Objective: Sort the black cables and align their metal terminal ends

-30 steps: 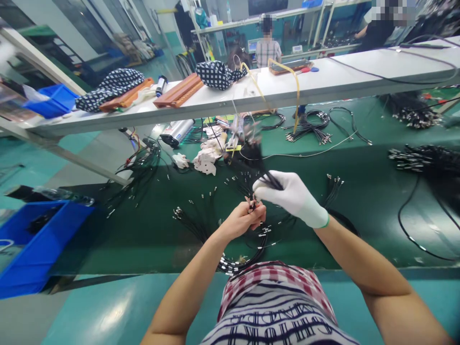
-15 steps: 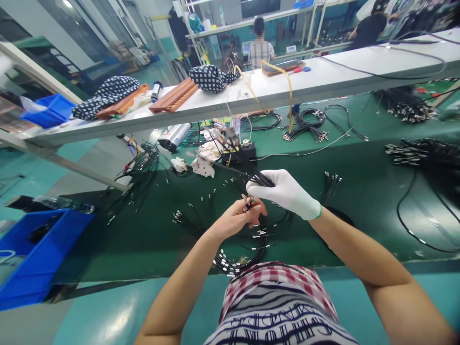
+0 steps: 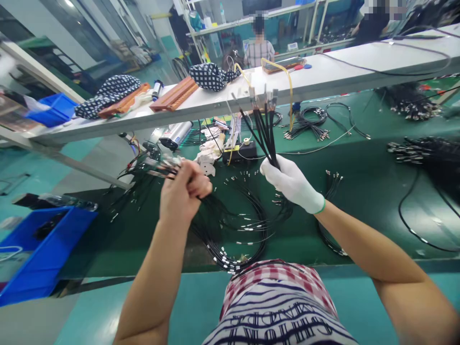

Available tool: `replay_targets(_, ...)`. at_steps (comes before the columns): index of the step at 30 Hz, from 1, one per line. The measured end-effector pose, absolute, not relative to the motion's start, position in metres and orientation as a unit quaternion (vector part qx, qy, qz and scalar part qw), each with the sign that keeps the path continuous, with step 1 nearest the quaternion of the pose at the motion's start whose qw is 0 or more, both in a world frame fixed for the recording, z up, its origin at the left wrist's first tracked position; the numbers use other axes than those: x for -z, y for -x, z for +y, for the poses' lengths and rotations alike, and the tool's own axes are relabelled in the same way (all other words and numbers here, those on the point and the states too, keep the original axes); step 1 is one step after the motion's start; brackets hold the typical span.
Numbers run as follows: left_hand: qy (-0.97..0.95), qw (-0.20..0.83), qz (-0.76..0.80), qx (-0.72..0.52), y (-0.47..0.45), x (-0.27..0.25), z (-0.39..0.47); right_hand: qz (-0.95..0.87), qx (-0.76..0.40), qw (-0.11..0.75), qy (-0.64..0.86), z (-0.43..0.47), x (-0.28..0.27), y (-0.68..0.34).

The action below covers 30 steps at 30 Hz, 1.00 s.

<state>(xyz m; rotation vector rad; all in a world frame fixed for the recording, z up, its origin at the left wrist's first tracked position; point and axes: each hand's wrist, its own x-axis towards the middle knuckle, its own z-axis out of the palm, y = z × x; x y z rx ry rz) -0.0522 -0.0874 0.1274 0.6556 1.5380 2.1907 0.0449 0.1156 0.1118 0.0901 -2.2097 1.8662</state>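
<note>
My left hand (image 3: 187, 189), bare, is closed around a bundle of black cables whose metal-tipped ends (image 3: 163, 167) stick out to the left, blurred. In a white glove, my right hand (image 3: 291, 181) grips a second bundle of black cables (image 3: 266, 132), its ends fanned upward in front of the shelf. From both hands the cables hang down to the green bench (image 3: 302, 239). There they join a loose coil with small white labels (image 3: 230, 262) near my waist.
Across the back runs a white shelf (image 3: 345, 64) with wooden trays (image 3: 176, 93) and dotted cloths. More black cables (image 3: 427, 155) lie at the right. A blue bin (image 3: 39, 254) stands at the left. Two people sit beyond the shelf.
My hands have moved apart: the left went left and up with its cables, the right slightly right. The right hand's bundle now points upward instead of toward the upper left.
</note>
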Motion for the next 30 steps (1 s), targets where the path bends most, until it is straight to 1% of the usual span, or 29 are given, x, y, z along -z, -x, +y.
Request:
replay_targets(2, -0.232, 0.17, 0.559, -0.778, 0.056, -0.142, -0.088, -0.777, -0.623, 0.066, -0.061, 0.115, -0.103, -0.045)
replay_targets(5, -0.25, 0.22, 0.599, -0.728, 0.053, -0.15, -0.078, -0.813, -0.571, -0.029, -0.112, 0.108, -0.089, -0.045)
replay_targets(7, -0.25, 0.243, 0.617, -0.705, 0.051, -0.15, -0.07, -0.833, -0.537, -0.058, -0.12, 0.104, -0.083, -0.045)
replay_targets(13, -0.214, 0.279, 0.648, -0.675, 0.054, -0.14, -0.062, -0.873, -0.473, -0.07, -0.093, 0.106, -0.081, -0.053)
replay_targets(15, -0.203, 0.266, 0.644, -0.689, 0.053, -0.14, -0.059, -0.868, -0.486, -0.062, -0.078, 0.109, -0.082, -0.057)
replay_targets(18, -0.194, 0.237, 0.621, -0.722, 0.05, -0.142, -0.054, -0.837, -0.543, -0.052, -0.049, 0.118, -0.079, -0.072)
replay_targets(21, -0.181, 0.214, 0.612, -0.739, 0.049, -0.144, -0.047, -0.803, -0.593, -0.028, -0.051, 0.125, -0.069, -0.099)
replay_targets(24, -0.195, 0.227, 0.601, -0.741, 0.048, -0.144, -0.036, -0.782, -0.622, 0.029, -0.043, 0.13, -0.058, -0.126)
replay_targets(26, -0.233, 0.257, 0.574, -0.742, 0.048, -0.145, -0.028, -0.75, -0.652, 0.11, 0.016, 0.139, -0.053, -0.137)
replay_targets(28, -0.269, 0.281, 0.549, -0.74, 0.047, -0.15, -0.017, -0.699, -0.672, 0.216, 0.111, 0.156, -0.049, -0.144)
replay_targets(29, -0.279, 0.291, 0.544, -0.736, 0.046, -0.154, -0.011, -0.685, -0.664, 0.254, 0.159, 0.166, -0.047, -0.148)
replay_targets(30, -0.283, 0.303, 0.544, -0.729, 0.043, -0.158, -0.003, -0.686, -0.646, 0.27, 0.199, 0.177, -0.045, -0.152)
